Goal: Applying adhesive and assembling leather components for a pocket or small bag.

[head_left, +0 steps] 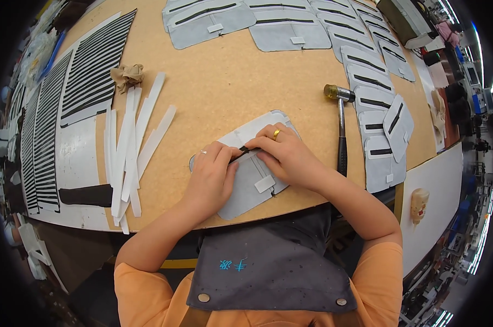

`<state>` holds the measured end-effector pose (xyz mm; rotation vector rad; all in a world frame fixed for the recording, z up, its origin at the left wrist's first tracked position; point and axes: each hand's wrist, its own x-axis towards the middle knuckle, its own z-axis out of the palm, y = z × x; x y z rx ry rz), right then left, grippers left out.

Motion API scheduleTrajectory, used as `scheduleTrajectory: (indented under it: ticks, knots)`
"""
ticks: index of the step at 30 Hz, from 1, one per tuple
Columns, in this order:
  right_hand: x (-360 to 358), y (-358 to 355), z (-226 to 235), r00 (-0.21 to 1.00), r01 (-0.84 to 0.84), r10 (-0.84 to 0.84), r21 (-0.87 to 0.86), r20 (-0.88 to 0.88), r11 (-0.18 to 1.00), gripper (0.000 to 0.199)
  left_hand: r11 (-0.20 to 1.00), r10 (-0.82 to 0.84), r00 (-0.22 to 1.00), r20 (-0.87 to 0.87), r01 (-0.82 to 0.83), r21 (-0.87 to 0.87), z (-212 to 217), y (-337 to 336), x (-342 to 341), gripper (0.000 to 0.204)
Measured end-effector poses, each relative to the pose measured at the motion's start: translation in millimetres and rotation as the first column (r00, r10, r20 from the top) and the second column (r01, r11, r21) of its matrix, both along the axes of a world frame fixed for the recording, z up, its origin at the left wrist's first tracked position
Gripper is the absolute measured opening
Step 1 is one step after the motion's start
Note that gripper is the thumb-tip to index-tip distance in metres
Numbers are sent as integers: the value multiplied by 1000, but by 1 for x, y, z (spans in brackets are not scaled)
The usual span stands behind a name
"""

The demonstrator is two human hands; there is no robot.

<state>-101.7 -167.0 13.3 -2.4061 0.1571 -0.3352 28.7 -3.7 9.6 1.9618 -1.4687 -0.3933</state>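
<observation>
In front of me, near the table's front edge, lies a grey flat panel (245, 191) with rounded corners, set at a slant. A narrow black strip (242, 155) crosses it between my hands. My left hand (209, 173) is closed, its thumb and fingertips pressed together on the strip's nearer part. My right hand (288, 155) pinches the strip's upper end from the other side. A small white tag (265, 184) lies on the panel below my right hand. The fingers cover much of the strip, so its ends are hidden.
To the right lies a hammer (342, 125), beside a long overlapping row of similar grey panels (374, 103). More panels (290, 32) lie at the far edge. At left are white strips (129, 147), black-striped sheets (96, 65), crumpled brown paper (127, 75) and a black piece (86, 196). A bottle (419, 205) stands at right.
</observation>
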Motion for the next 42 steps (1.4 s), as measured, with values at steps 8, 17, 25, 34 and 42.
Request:
scheduleTrajectory:
  ticks: [8, 17, 25, 34, 42]
  knots:
    - [8, -7, 5, 994, -85, 86, 27, -73, 996, 18, 994, 49, 996, -69, -55, -94, -5, 3, -1, 21]
    - [2, -2, 7, 990, -142, 134, -266, -48, 954, 23, 992, -5, 993, 121, 20, -127, -11, 4, -1, 27]
    - [-7, 4, 4, 980, -187, 198, -524, -36, 831, 27, 986, -29, 986, 163, 56, -158, -14, 2, -1, 32]
    - [-20, -2, 0, 997, -37, 71, -530, 44, 847, 27, 986, -56, 961, 270, 96, -139, -15, 4, -3, 35]
    - [2, 21, 6, 995, 24, -23, -6, 101, 1000, 22, 996, 39, 971, 237, -18, -92, 1, 8, -4, 28]
